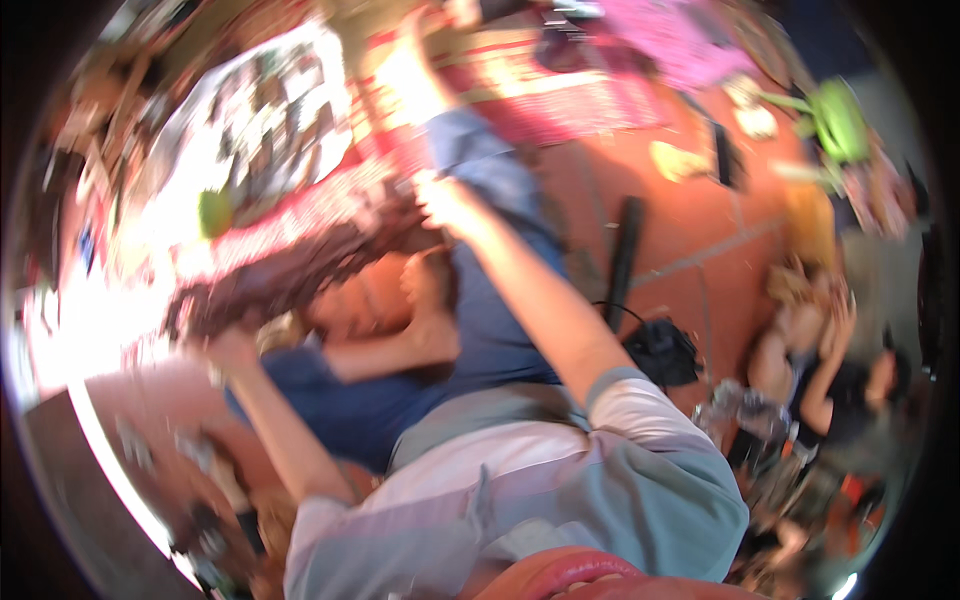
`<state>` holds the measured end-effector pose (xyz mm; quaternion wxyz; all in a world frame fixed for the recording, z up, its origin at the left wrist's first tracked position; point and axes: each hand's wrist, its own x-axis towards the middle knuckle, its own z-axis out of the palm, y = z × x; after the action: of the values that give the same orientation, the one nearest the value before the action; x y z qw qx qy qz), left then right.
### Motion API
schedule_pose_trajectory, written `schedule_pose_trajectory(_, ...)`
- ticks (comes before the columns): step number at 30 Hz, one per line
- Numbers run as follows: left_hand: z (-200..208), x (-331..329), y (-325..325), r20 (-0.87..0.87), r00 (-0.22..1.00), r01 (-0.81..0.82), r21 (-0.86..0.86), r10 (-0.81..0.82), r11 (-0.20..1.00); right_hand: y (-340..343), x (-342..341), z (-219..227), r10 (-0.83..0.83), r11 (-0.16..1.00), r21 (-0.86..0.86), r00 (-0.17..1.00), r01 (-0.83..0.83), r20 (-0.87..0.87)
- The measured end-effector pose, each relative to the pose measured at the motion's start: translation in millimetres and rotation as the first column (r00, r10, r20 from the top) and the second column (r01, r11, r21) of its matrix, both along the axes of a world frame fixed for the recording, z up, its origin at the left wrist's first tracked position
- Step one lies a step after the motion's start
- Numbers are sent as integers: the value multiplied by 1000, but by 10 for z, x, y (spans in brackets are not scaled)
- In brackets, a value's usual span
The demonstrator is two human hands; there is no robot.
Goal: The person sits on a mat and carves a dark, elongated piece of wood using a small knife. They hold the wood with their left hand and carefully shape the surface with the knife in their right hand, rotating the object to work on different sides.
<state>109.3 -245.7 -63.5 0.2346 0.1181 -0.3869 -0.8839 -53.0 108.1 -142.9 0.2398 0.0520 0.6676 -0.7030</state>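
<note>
Running between hands set well apart: dark brown strip, along red mat on orange tile floor. Right hand at upper end, left hand at lower; blur, glare, can't tell grip. White sheet: dark patches unreadable.

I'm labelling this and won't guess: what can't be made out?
All in the head view:
Brown bundle: motion blur hides its material.
Left hand: blur and glare hide its fingers and grip.
Right hand: blur hides whether it holds the bundle.
White sheet: blur hides whether its dark shapes are printed or lying there.
Pink mat: far end cut off by the upper edge.
</note>
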Motion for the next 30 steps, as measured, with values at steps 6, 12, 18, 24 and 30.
schedule_pose_trajectory(6, -282, 132, -181, -91, 989, -113, 20, 114, 993, -98, -250, -213, 4, 1000, 17, 1000, -4, 23)
schedule_pose_trajectory(12, -178, 43, 15, -32, 977, -207, 88, 211, 974, -37, -248, -231, 57, 998, -2, 993, -57, 107)
schedule_pose_trajectory(18, -181, -43, 8, 101, 890, -453, 76, 445, 888, -16, -107, -120, 57, 997, -61, 981, -47, 185)
schedule_pose_trajectory(24, -452, 59, -322, 164, 860, -501, 84, 484, 861, -30, 143, 109, 37, 992, -123, 922, 12, 385)
schedule_pose_trajectory(30, -448, 75, -299, 269, 805, -561, 57, 528, 826, -12, 446, 190, 63, 988, -155, 938, -10, 340)
